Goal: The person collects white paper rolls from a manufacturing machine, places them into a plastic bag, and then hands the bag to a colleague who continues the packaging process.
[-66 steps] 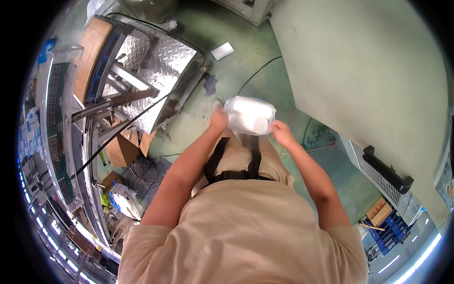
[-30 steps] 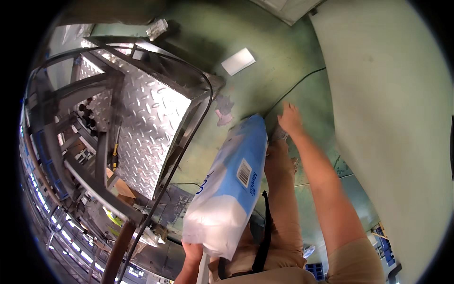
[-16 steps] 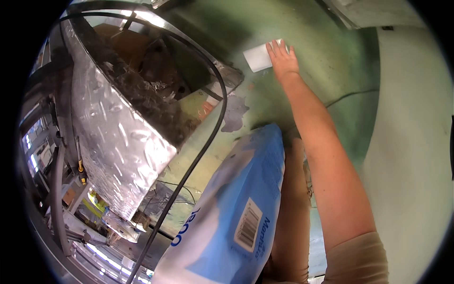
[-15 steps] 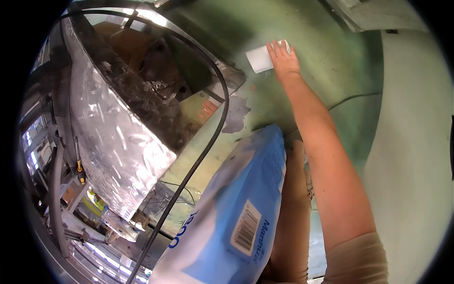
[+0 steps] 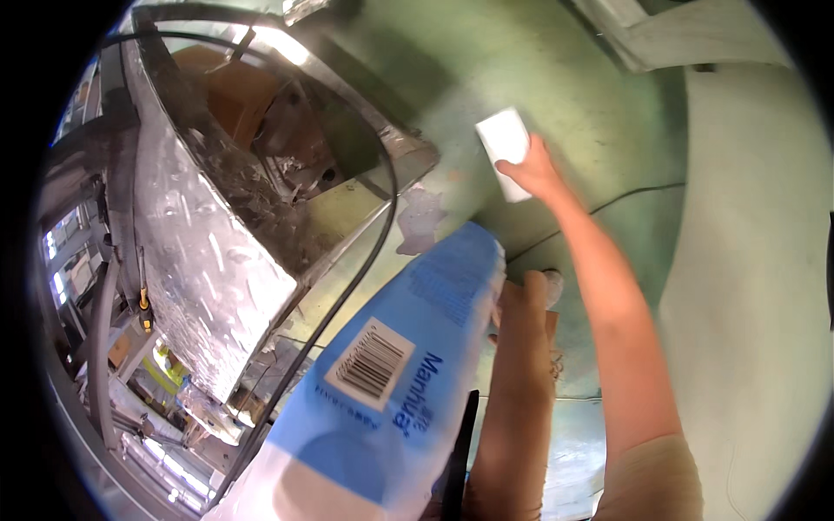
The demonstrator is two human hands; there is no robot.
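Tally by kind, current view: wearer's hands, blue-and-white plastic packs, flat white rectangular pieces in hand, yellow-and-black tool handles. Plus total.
Hands: 1, bare right hand; left hand not in view
Blue-and-white printed plastic pack: 1
Flat white rectangular piece, in the right hand: 1
Yellow-and-black tool handle: 1
Total: 4

1 flat wht pc point(image 5: 502, 136), 1 blue/wht pkg point(image 5: 439, 269) w/ 1 barcode lbl point(image 5: 370, 363)

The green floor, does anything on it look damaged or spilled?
Yes: a ragged greyish patch on the green floor, near the far end of the blue-and-white package. It breaks the green surface; worn coating or stain, I can't tell.
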